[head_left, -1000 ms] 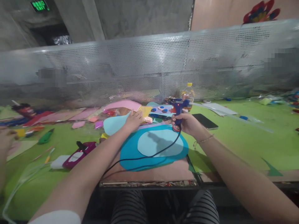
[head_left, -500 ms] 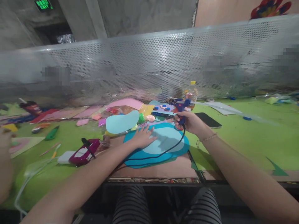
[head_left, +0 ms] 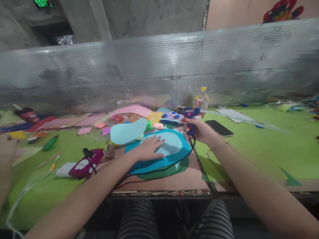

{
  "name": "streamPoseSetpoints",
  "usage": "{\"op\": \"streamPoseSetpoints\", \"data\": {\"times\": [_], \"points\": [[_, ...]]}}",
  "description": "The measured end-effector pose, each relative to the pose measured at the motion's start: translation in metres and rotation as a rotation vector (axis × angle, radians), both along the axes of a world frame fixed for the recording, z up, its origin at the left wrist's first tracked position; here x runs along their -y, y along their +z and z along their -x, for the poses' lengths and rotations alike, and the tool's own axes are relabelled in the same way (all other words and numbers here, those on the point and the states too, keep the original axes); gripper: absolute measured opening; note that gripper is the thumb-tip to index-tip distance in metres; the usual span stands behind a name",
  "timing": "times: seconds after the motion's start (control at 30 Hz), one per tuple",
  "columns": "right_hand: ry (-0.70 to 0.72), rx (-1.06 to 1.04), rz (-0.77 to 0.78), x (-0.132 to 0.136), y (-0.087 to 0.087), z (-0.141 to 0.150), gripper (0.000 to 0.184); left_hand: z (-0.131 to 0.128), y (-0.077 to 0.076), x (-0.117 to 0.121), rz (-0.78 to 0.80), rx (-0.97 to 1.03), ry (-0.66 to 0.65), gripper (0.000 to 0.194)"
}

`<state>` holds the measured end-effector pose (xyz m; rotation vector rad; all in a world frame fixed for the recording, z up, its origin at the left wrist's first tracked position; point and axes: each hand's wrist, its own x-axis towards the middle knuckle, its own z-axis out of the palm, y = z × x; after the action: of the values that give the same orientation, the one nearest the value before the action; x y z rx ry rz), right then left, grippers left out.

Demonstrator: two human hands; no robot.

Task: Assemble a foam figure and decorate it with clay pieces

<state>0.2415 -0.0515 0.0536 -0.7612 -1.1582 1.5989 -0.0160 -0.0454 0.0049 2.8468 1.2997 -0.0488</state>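
Note:
My right hand (head_left: 199, 130) is wrapped round the grip of a blue glue gun (head_left: 192, 113); a small red light glows on it and a long clear glue stick (head_left: 236, 117) sticks out of its back. Its black cord (head_left: 174, 166) runs across to the left. My left hand (head_left: 149, 148) lies flat with fingers spread on a light blue paper shape (head_left: 171, 142), which sits on a larger blue paper shape (head_left: 185, 150). A green paper piece (head_left: 159, 175) shows below the blue edge. Just behind my left hand is a pale blue curved paper piece (head_left: 128, 131).
A black phone (head_left: 219, 128) lies right of the glue gun, with a bottle (head_left: 202, 98) behind. To the left are a purple power strip (head_left: 86, 164), white cables and a green cutter (head_left: 50, 143). Another person's hand (head_left: 7, 152) is at the far left. A perforated metal screen (head_left: 154, 73) borders the back.
The blue paper shapes have shifted back and left under my left hand, baring more green paper at the front. My right hand still holds the glue gun. The view has shifted slightly.

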Motion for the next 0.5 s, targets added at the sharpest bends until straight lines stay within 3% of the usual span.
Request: {"op": "streamPoseSetpoints", "data": {"times": [0.13,0.37,0.5], "points": [[0.07,0.095,-0.013,-0.003,-0.006,0.001,0.022,-0.002,0.0,0.01,0.067,-0.048,0.069,0.079],[0.154,0.198,-0.011,-0.002,-0.015,0.008,0.02,-0.011,0.005,0.027,-0.039,-0.094,0.002,0.053],[0.186,0.156,-0.08,-0.004,-0.023,0.01,0.023,-0.006,0.005,0.022,-0.009,-0.082,0.052,0.054]]}}
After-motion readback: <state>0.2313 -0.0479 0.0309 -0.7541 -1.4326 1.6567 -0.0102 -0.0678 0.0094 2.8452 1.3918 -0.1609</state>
